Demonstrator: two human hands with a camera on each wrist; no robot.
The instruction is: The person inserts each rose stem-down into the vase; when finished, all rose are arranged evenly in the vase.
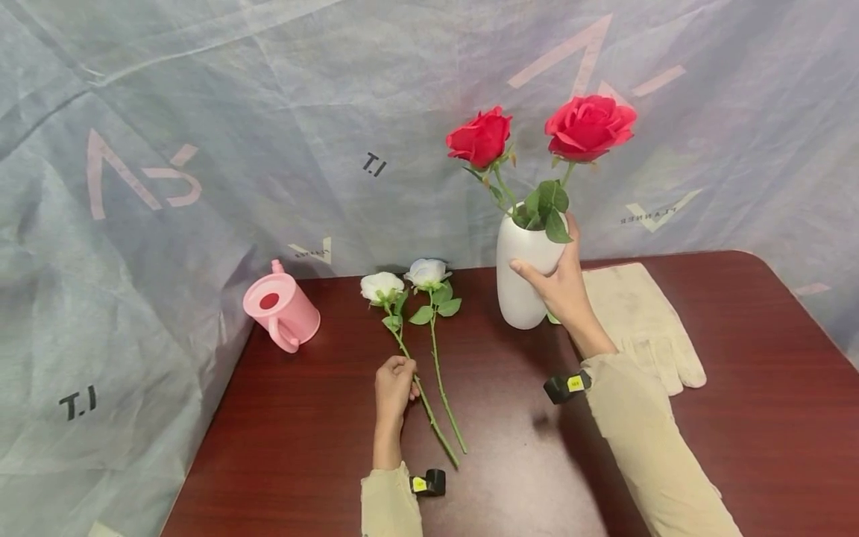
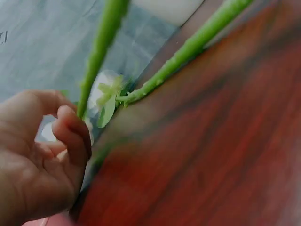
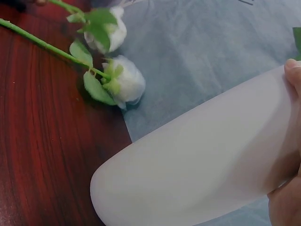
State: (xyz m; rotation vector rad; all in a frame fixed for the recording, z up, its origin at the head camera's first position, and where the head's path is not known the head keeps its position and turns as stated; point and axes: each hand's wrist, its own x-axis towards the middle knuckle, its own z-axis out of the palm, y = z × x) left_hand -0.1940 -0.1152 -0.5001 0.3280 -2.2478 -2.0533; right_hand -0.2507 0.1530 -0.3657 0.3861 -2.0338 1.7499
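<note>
My right hand [image 1: 562, 291] grips a white vase [image 1: 520, 280], thumb on its front and fingers round the far side. Two red roses [image 1: 590, 128] with green leaves stand in the vase. Whether its base touches the tabletop, I cannot tell. With finger and thumb, my left hand [image 1: 394, 386] pinches the green stem of a white rose [image 1: 382, 287]. Beside it, a second white rose [image 1: 428, 274] lies with its stem pointing toward me. In the left wrist view both stems run past the curled fingers [image 2: 70, 132]. The right wrist view shows the vase side large and close.
A pink watering can [image 1: 288, 313] stands at the table's left back. Pale cloth gloves [image 1: 644, 321] lie to the right, partly behind my right forearm. A grey printed cloth [image 1: 376, 89] hangs behind the dark red wooden table [image 1: 302, 447].
</note>
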